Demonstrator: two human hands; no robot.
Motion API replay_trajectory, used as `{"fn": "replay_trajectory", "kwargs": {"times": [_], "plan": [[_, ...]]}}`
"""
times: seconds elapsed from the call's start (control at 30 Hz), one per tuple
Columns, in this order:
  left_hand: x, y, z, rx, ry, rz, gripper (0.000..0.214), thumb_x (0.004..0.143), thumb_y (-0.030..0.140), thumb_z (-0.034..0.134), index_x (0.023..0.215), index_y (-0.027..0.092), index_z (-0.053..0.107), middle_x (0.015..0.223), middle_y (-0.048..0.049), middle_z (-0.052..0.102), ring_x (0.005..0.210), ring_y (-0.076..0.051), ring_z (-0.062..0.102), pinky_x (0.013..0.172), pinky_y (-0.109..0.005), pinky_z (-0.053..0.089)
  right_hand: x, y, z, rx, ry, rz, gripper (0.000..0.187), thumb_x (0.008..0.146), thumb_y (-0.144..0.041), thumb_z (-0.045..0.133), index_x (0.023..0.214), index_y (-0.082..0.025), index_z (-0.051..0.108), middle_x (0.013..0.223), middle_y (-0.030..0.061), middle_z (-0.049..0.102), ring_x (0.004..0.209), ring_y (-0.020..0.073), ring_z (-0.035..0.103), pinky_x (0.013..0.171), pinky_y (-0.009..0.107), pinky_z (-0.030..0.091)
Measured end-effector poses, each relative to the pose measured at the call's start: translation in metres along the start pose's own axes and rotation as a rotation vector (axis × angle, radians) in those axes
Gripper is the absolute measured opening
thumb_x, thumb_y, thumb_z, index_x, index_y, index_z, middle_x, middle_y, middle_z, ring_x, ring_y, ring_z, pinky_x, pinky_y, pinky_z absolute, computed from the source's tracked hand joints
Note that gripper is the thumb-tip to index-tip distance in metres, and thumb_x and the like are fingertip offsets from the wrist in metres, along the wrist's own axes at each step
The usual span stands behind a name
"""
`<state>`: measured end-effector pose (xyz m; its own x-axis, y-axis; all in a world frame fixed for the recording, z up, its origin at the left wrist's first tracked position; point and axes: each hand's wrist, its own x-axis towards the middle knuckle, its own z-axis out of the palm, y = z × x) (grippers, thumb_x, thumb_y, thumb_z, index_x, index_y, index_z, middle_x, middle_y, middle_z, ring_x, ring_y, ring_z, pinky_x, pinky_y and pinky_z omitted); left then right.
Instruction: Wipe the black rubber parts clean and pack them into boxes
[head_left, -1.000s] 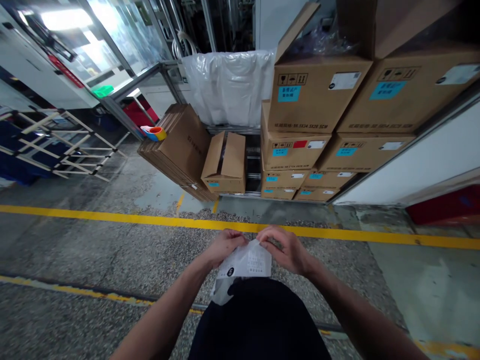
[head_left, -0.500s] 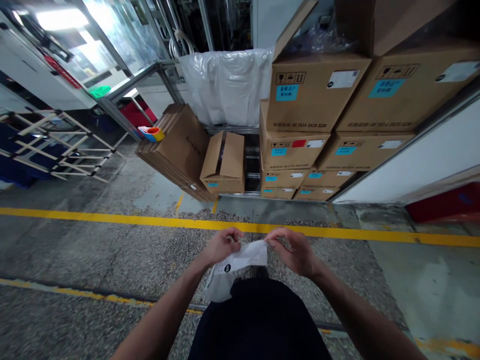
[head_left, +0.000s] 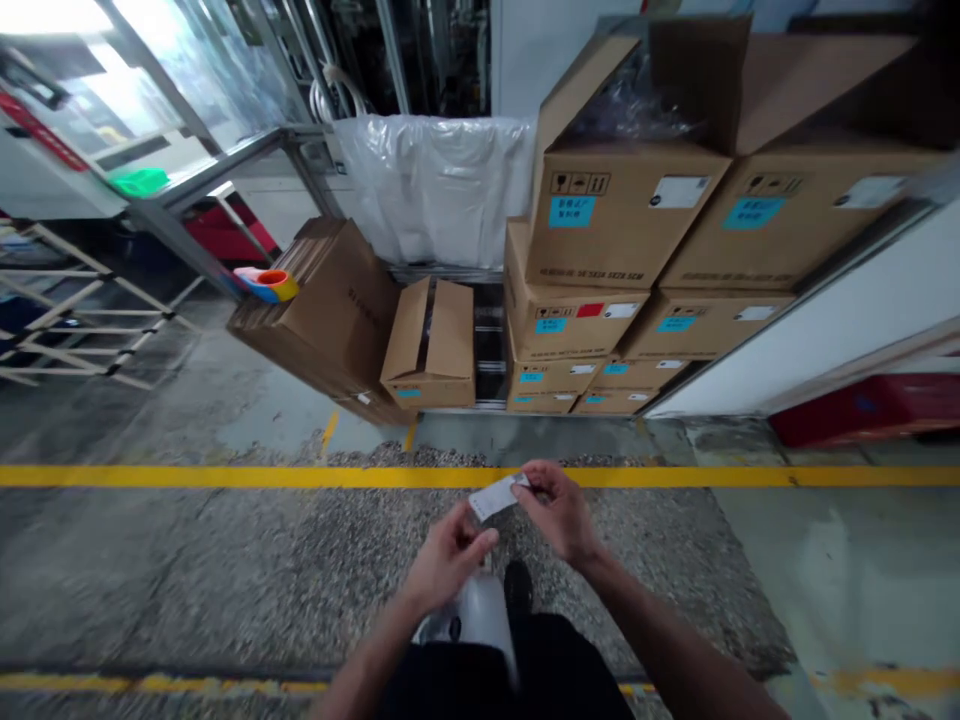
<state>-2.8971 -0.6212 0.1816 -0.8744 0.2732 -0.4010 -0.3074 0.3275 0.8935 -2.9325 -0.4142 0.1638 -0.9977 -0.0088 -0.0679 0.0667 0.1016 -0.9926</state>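
My right hand [head_left: 556, 509] pinches a small white printed label [head_left: 491, 497] by its right end, held up in front of me. My left hand [head_left: 448, 556] is closed just below it, gripping a pale backing sheet [head_left: 472, 615] that hangs down against my dark trousers. The two pieces are apart. Both hands hover over a grey speckled floor, just short of a yellow floor line [head_left: 225, 476].
Stacked cardboard boxes [head_left: 607, 230] with blue and white labels stand ahead on the right. A small open box [head_left: 430, 345] and leaning flat cartons [head_left: 322, 310] with a tape dispenser [head_left: 264, 284] lie left of them. A plastic-lined bin [head_left: 435, 185] stands behind. Metal racks are at far left.
The label has come off its backing: my right hand lifted it up and forward while my left dropped with the backing sheet. The view moved closer to the yellow line.
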Motion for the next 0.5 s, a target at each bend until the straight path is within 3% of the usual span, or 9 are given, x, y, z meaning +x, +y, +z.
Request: {"fn": "replay_trajectory", "kwargs": {"times": [0.17, 0.37, 0.5], "plan": [[0.038, -0.010, -0.049, -0.068, 0.013, 0.024, 0.047, 0.090, 0.062, 0.055, 0.079, 0.017, 0.054, 0.063, 0.0011, 0.050, 0.061, -0.014, 0.048, 0.061, -0.025, 0.038, 0.034, 0.003, 0.054, -0.031, 0.125, 0.047, 0.038, 0.080, -0.029, 0.067, 0.115, -0.019, 0.057, 0.088, 0.0026, 0.066, 0.079, 0.0166, 0.064, 0.074, 0.029, 0.053], [0.083, -0.020, -0.142, 0.026, -0.109, 0.022, 0.057, 0.082, 0.074, 0.055, 0.071, 0.018, 0.058, 0.063, -0.0011, 0.050, 0.063, -0.017, 0.047, 0.060, -0.028, 0.037, 0.072, -0.011, 0.124, -0.087, 0.264, 0.090, 0.038, 0.079, -0.028, 0.066, 0.115, -0.022, 0.059, 0.090, 0.0045, 0.068, 0.081, 0.0202, 0.066, 0.076, 0.034, 0.055], [0.111, -0.023, -0.185, 0.018, -0.128, 0.033, 0.061, 0.074, 0.081, 0.056, 0.065, 0.021, 0.056, 0.061, -0.0004, 0.048, 0.061, -0.018, 0.047, 0.060, -0.029, 0.038, 0.090, -0.013, 0.158, -0.303, 0.312, -0.013, 0.036, 0.088, -0.033, 0.059, 0.123, -0.028, 0.059, 0.106, 0.0074, 0.070, 0.095, 0.0240, 0.067, 0.088, 0.040, 0.055]]}}
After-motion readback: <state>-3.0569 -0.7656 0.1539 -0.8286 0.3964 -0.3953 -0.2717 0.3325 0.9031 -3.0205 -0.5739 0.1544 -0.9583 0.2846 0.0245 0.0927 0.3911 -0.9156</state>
